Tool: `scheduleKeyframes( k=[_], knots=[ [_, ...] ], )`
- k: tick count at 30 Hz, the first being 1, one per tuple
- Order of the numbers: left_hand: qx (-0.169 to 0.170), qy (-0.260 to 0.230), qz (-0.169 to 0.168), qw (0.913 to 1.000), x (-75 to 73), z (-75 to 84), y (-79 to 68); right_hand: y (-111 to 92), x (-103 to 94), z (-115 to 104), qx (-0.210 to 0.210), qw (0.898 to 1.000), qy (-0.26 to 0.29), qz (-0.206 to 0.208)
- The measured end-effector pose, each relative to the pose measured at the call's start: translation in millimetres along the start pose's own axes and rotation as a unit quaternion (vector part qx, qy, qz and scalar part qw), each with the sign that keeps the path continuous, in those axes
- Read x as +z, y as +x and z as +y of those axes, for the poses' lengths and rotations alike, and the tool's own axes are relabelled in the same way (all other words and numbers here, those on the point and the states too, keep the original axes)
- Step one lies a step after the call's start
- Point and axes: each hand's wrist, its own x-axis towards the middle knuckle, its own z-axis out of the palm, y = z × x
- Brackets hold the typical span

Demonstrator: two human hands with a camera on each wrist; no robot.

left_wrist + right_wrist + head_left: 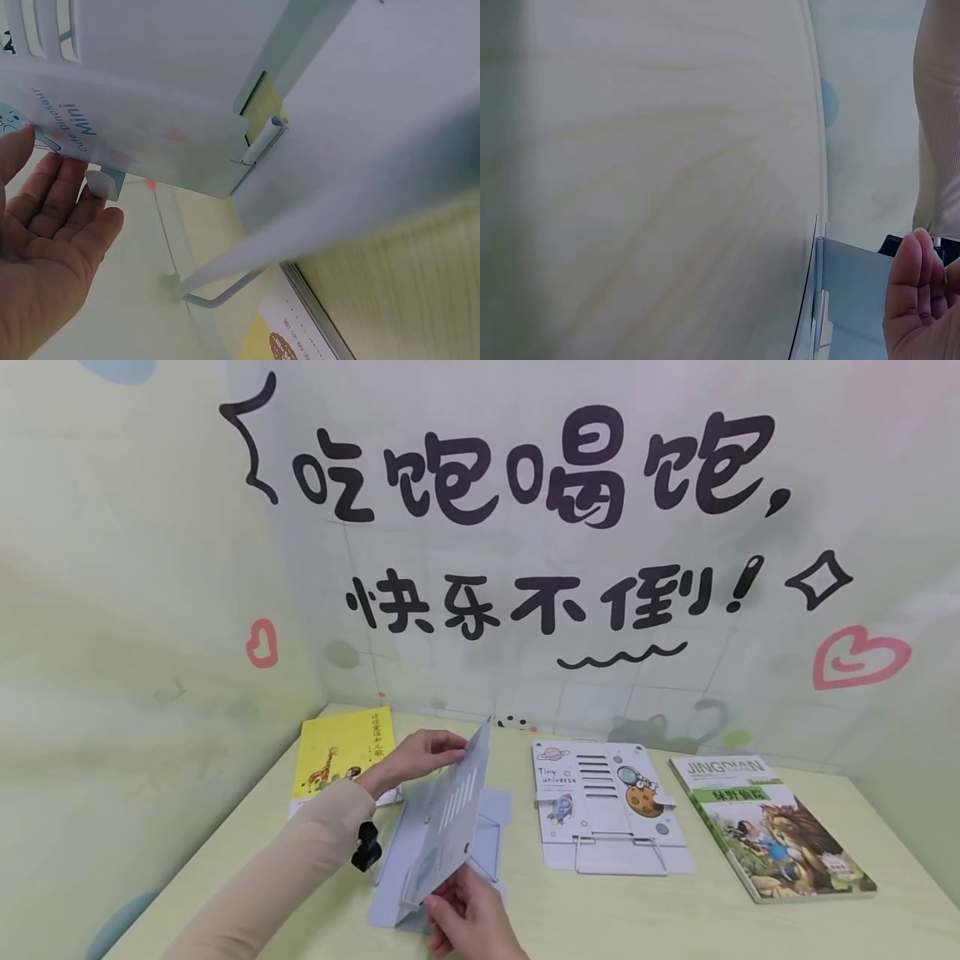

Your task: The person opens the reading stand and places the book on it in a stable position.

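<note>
A pale blue-grey folding book stand (456, 814) stands on the table, its upper panel tilted up steeply over a flat base. My left hand (420, 756) holds the panel's far edge. In the left wrist view, the thumb of that left hand (49, 240) lies over the panel's printed "Mini Cute Dinosaur" face, with the fingers by a small bent tab (103, 184). At the panel's near lower corner, my right hand (476, 910) pinches the edge with thumb and curled fingers. The right wrist view catches this right hand (922, 300) beside the blue-grey panel (855, 274).
Behind my left arm lies a yellow book (341, 747) with a giraffe. Right of the stand is a white "Tiny universe" book stand (600, 814), then a thick book (772, 827) with a lion cover. Printed cloth (525, 685) hangs behind the table (622, 918).
</note>
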Motion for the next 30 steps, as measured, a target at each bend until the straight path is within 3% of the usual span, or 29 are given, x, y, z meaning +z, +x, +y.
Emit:
scheduleKeyframes(
  k=[7,13,17,25,30],
  knots=[
    [-0.002,0.002,0.003,1.0000,-1.3,3.6,0.3,3.5,-2.4,-0.7,-0.032,0.997,-0.067,0.009],
    [-0.007,0.016,0.014,0.9997,-2.0,2.2,2.0,2.8,-12.3,-4.5,-0.031,0.995,-0.085,0.039],
    [-0.009,0.033,0.043,0.9985,-5.1,-1.7,2.8,3.5,-26.7,-9.2,-0.024,0.993,-0.102,0.059],
    [-0.059,0.035,0.111,0.9915,-17.2,-16.0,-1.8,18.7,-61.5,-13.4,0.020,0.988,-0.099,0.114],
    [-0.056,0.034,0.155,0.9859,-24.2,-26.1,-6.8,32.2,-82.9,-17.1,0.036,0.983,-0.103,0.147]
  ],
)
